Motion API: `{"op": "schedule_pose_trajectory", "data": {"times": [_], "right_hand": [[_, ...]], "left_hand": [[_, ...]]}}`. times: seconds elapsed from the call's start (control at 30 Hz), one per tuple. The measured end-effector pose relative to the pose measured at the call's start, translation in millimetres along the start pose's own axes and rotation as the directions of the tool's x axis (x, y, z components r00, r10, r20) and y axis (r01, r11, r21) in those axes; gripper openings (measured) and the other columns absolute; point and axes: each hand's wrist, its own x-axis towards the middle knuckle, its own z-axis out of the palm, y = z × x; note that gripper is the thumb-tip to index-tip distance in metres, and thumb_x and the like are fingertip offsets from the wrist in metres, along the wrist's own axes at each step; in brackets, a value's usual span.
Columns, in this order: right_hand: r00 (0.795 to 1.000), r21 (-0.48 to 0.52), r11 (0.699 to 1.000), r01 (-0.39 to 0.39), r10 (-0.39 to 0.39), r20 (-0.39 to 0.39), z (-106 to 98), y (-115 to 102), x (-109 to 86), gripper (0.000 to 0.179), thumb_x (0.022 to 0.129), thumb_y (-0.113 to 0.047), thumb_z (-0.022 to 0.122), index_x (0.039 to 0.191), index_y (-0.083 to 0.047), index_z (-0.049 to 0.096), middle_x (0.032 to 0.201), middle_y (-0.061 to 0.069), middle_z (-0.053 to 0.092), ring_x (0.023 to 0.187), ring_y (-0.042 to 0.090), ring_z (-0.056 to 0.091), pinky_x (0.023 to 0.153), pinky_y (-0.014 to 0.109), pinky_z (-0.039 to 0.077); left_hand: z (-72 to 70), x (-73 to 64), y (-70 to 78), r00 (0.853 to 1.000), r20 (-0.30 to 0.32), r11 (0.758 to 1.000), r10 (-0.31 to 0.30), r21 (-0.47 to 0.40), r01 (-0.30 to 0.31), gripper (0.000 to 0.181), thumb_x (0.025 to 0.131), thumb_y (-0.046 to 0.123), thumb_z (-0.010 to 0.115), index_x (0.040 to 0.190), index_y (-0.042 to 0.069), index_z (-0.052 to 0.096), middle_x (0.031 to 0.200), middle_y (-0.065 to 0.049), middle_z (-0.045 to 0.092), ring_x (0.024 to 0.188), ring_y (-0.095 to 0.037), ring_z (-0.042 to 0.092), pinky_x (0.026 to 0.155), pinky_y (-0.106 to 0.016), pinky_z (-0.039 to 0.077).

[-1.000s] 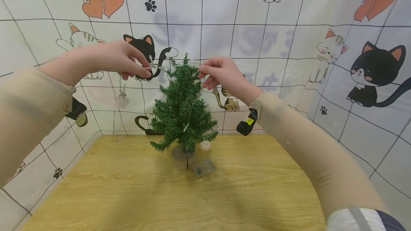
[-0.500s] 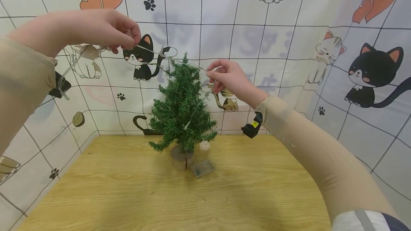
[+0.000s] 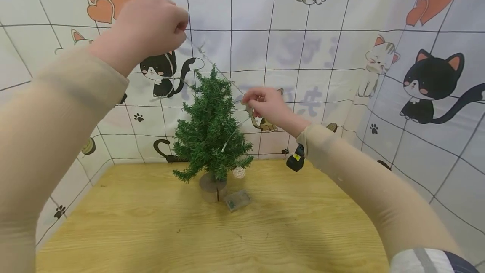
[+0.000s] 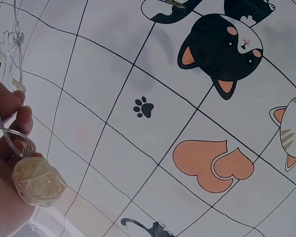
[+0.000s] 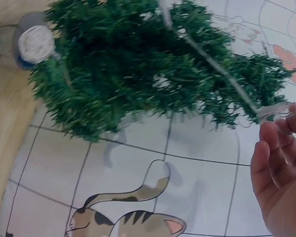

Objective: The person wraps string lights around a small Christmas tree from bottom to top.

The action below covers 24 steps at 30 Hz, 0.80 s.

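Observation:
A small green artificial Christmas tree stands upright on a round wooden base. My left hand, raised above and left of its top, pinches the clear wire of a string of lights. From there the wire slopes down past the treetop to my right hand, which pinches it between thumb and fingertips beside the tree's upper right. More wire runs from the right hand across the branches. In the left wrist view, a pale woven ball on the wire hangs against the left hand. Another white woven ball hangs at the lower right branches.
A flat translucent box lies on the wooden table, just right of the tree's base. Close behind the tree hangs a white gridded cloth printed with cats and hearts. It also encloses both sides.
My left hand has risen, first leftward and then back right, lifting the wire into a steep slope. My right hand has moved slightly right and down, still holding the wire.

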Motion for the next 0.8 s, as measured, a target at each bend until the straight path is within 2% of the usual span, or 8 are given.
{"op": "schedule_pose_trajectory", "data": {"times": [0.13, 0.27, 0.47, 0.53, 0.67, 0.8], "right_hand": [[1.000, -0.150, 0.988, 0.020, -0.020, 0.006, 3.5, 13.2, -3.7, 0.019, 0.096, -0.012, 0.054, 0.102, -0.012, 0.072, 0.093, 0.006, 0.066, 0.073, 0.025, 0.059, 0.057, 0.030, 0.041], [0.998, -0.276, 0.960, 0.052, -0.055, -0.003, 8.7, 27.4, -2.4, 0.014, 0.095, -0.013, 0.059, 0.103, -0.012, 0.071, 0.094, 0.003, 0.065, 0.081, 0.020, 0.058, 0.066, 0.033, 0.042], [0.999, -0.316, 0.949, 0.000, -0.013, -0.036, 13.1, 41.6, 2.3, 0.016, 0.095, -0.016, 0.060, 0.109, -0.013, 0.068, 0.095, 0.003, 0.064, 0.088, 0.021, 0.060, 0.071, 0.039, 0.044], [0.999, -0.327, 0.945, -0.020, 0.004, -0.050, 15.0, 44.7, 4.8, 0.018, 0.095, -0.016, 0.060, 0.111, -0.013, 0.067, 0.096, 0.003, 0.064, 0.087, 0.020, 0.059, 0.072, 0.039, 0.045], [0.997, -0.356, 0.932, -0.068, 0.048, -0.064, 20.1, 47.8, 10.2, 0.020, 0.094, -0.019, 0.061, 0.112, -0.012, 0.065, 0.097, 0.002, 0.063, 0.078, 0.020, 0.057, 0.067, 0.037, 0.045], [0.993, -0.379, 0.919, -0.110, 0.090, -0.069, 26.5, 50.6, 15.4, 0.025, 0.093, -0.025, 0.063, 0.113, -0.011, 0.063, 0.097, 0.003, 0.063, 0.074, 0.019, 0.057, 0.065, 0.036, 0.045]], "left_hand": [[9.9, 13.9, 9.1, 0.994, -0.102, 0.998, 0.048, 0.046, -0.044, 0.018, 0.092, 0.008, 0.038, 0.088, 0.005, 0.056, 0.084, -0.012, 0.051, 0.085, -0.033, 0.045, 0.061, -0.048, 0.040], [21.0, 25.7, 13.4, 0.989, -0.125, 0.995, 0.078, 0.067, -0.070, 0.022, 0.094, 0.007, 0.037, 0.090, 0.001, 0.059, 0.084, -0.015, 0.054, 0.089, -0.037, 0.046, 0.074, -0.052, 0.042], [33.4, 38.5, 14.6, 0.996, -0.050, 0.995, 0.077, 0.072, -0.073, 0.033, 0.096, -0.001, 0.033, 0.111, 0.000, 0.063, 0.110, -0.021, 0.060, 0.103, -0.039, 0.046, 0.091, -0.055, 0.041], [36.8, 41.6, 12.9, 0.997, -0.027, 0.996, 0.076, 0.054, -0.075, 0.038, 0.094, -0.004, 0.032, 0.115, 0.000, 0.063, 0.117, -0.021, 0.060, 0.106, -0.040, 0.046, 0.092, -0.054, 0.042], [43.8, 47.9, 7.4, 0.997, 0.037, 0.998, 0.061, 0.008, -0.061, 0.041, 0.093, -0.007, 0.033, 0.120, 0.002, 0.062, 0.126, -0.021, 0.057, 0.113, -0.040, 0.044, 0.090, -0.054, 0.042], [52.7, 54.3, 2.0, 0.994, 0.095, 0.999, 0.049, -0.024, -0.047, 0.044, 0.089, -0.010, 0.036, 0.123, 0.002, 0.059, 0.125, -0.021, 0.055, 0.116, -0.040, 0.043, 0.091, -0.053, 0.042]]}}
